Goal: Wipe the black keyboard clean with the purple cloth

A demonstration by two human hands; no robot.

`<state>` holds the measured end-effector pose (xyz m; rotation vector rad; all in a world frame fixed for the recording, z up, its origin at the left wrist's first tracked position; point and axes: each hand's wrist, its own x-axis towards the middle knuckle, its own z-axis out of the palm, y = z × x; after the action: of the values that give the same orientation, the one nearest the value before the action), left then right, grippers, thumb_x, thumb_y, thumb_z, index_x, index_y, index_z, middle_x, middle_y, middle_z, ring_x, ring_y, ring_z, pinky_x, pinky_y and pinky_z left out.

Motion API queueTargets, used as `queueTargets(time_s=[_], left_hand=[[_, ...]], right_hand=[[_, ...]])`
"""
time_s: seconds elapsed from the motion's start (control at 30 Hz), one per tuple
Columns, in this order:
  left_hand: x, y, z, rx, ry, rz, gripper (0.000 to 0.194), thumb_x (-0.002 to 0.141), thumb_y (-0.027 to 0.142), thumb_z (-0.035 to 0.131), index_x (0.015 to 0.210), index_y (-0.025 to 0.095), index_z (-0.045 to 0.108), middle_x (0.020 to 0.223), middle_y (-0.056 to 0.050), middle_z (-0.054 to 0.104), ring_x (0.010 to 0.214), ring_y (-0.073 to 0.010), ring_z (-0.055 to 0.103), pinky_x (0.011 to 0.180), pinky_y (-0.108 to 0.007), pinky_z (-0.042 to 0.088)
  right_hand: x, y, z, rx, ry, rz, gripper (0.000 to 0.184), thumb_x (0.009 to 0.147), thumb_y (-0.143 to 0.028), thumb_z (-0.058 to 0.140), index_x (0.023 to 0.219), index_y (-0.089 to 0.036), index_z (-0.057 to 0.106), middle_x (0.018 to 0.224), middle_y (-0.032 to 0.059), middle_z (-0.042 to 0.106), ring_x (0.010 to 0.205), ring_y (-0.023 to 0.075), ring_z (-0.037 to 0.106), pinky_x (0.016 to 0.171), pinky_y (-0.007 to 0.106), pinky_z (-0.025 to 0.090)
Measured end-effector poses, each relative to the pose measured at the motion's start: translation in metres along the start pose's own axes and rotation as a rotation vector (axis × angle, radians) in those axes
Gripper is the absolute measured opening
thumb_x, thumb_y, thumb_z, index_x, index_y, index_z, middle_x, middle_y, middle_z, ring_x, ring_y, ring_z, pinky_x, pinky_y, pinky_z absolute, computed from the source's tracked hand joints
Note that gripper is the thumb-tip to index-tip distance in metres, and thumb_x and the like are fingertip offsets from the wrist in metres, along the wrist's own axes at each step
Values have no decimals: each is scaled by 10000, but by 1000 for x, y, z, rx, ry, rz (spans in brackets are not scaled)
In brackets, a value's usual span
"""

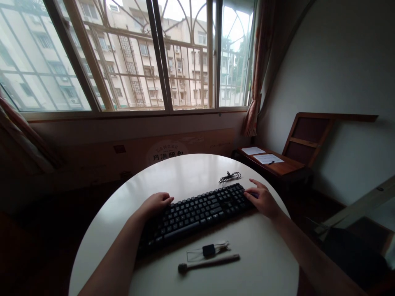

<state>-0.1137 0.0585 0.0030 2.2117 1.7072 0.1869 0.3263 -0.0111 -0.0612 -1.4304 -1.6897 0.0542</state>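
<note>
Grey-brown in tone, a brush (208, 263) is seen lying nearest on the white round table (182, 168), its bristled head turned toward the left. Just beyond it, a wire keycap puller (209, 250) with a dark block at its middle is laid flat, roughly in line with the brush. Farther in, the black keyboard (197, 211) is set aslant across the table, its right end placed farther away than its left. Its left part is partly covered by the left forearm, and its far edge is met by the left hand (157, 202), whose fingers are curled in, with the thumb laid toward the keys; whether the edge is gripped cannot be told. By the right hand (261, 198), the keyboard's right end is touched; the index finger is raised and parted from the thumb, and whether anything is pinched below it cannot be told. Beyond the keyboard, near its right end, a coiled black cable (230, 177) is seen. Past the table, on the right, two paper sheets (268, 159) and a dark pen (271, 163) are held up by a wooden chair (288, 165). Under the barred window (129, 61), flanked by patterned curtains (256, 94), a printed panel (135, 149) is partly hidden by the table; apartment buildings (182, 70) are seen outside.
</note>
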Motion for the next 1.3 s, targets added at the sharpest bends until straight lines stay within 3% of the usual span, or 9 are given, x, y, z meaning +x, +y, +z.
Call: queueTargets(time_s=[0.17,0.4,0.8,1.03,1.17,1.3], left_hand=[[-1,0,0,-2,0,1,455,799,595,405,733,204,628,762,-54,673,749,-229,598,636,-292,391],[-2,1,-1,-2,1,-4,448,799,599,411,736,210,625,771,-52,679,769,-233,604,642,-289,396],[0,-2,1,-4,16,9,446,802,595,408,711,209,611,759,-50,671,751,-225,599,640,-289,384],[1,-2,1,-1,12,12,434,790,588,420,700,208,610,729,-45,663,734,-222,593,632,-284,382],[0,-2,1,-7,9,7,447,797,596,415,722,207,622,748,-47,672,742,-223,600,637,-287,388],[-1,0,0,0,11,3,451,803,596,405,729,207,621,759,-46,670,754,-225,603,643,-290,390]], right_hand=[[-2,-2,2,-66,-88,-38,232,852,-373,613,910,-230,786,1417,116,498,1313,322,442,1127,508,325],[0,-3,9,-92,-109,-18,244,859,-322,581,973,-226,774,1364,124,541,1273,314,483,1103,513,361],[-2,-12,4,-110,-80,-82,197,833,-291,596,884,-227,775,1369,106,541,1259,316,488,1097,500,370],[2,-6,0,45,186,6,270,866,-404,579,950,-210,747,982,117,695,957,297,623,901,457,496],[3,-3,3,95,153,41,298,900,-409,515,979,-190,701,918,97,724,847,263,657,780,395,537],[1,-7,8,123,57,10,253,908,-363,484,992,-201,659,937,77,720,850,236,674,756,343,547]])
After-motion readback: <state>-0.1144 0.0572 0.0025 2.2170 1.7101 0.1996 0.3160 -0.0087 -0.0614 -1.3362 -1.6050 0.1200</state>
